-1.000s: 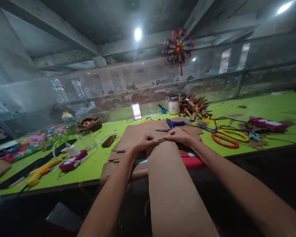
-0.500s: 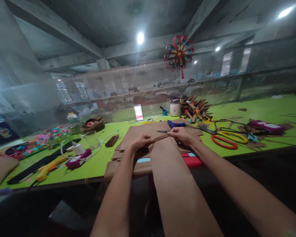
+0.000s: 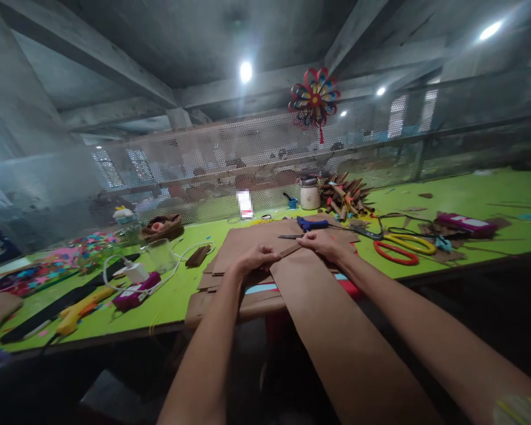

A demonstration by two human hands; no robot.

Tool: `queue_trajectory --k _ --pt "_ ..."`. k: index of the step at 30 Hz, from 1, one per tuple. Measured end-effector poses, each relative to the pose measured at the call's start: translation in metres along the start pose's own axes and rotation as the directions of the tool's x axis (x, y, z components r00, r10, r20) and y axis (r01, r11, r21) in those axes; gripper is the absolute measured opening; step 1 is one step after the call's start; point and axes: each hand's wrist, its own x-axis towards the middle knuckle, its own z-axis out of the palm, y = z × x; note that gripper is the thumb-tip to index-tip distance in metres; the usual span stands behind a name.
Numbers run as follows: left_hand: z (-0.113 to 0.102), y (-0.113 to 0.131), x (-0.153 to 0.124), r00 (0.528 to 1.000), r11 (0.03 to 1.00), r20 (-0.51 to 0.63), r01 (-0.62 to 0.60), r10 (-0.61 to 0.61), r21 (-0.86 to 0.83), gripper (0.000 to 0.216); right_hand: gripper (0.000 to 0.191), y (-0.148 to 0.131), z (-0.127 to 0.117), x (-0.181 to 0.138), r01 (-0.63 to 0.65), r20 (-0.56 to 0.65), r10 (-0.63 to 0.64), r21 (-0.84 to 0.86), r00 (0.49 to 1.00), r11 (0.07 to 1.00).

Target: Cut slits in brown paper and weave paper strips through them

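A long strip of brown paper [image 3: 318, 307] hangs from the table edge down toward me, its far end folded into a narrow band. My left hand [image 3: 261, 258] is closed on the left end of that fold. At the other end, my right hand [image 3: 317, 242] pinches the fold between thumb and fingers. Both hands rest over a stack of brown paper sheets [image 3: 243, 242]. A thin dark pointed blade [image 3: 288, 236] shows just left of my right fingers; whether they touch it I cannot tell. Behind that hand lies a blue-handled tool [image 3: 312, 224].
Large scissors with red and yellow handles [image 3: 396, 252] lie right, near a purple power strip [image 3: 466, 224]. A yellow glue gun [image 3: 77, 310] and another purple power strip [image 3: 135, 292] are left. Rolled brown paper pieces [image 3: 345, 198] and a jar [image 3: 310, 193] stand behind.
The hanging lower part of the paper strip has swung to the right. Both hands keep their hold on the fold, and the camera view has shifted slightly.
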Motion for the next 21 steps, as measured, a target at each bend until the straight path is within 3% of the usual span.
queue_trajectory --k 6,12,16,21 --pt "-0.005 -0.001 -0.001 0.997 0.998 -0.071 0.012 -0.008 0.058 0.046 0.045 -0.007 0.002 -0.002 0.012 -0.141 -0.012 0.002 0.990 1.000" --pt "-0.006 -0.003 0.001 0.992 1.000 -0.127 -0.024 0.026 0.017 0.048 0.046 -0.004 0.000 0.001 0.004 -0.172 0.019 0.130 0.985 0.992" --pt "-0.007 -0.007 0.001 0.993 0.993 -0.097 -0.080 0.072 -0.081 0.050 0.046 -0.012 0.000 -0.001 0.031 -0.132 -0.001 0.224 0.991 0.974" --pt "-0.009 -0.006 -0.005 0.986 0.953 -0.103 -0.153 0.130 -0.261 0.047 0.044 -0.049 0.005 -0.014 0.094 0.029 -0.107 0.295 0.994 0.951"
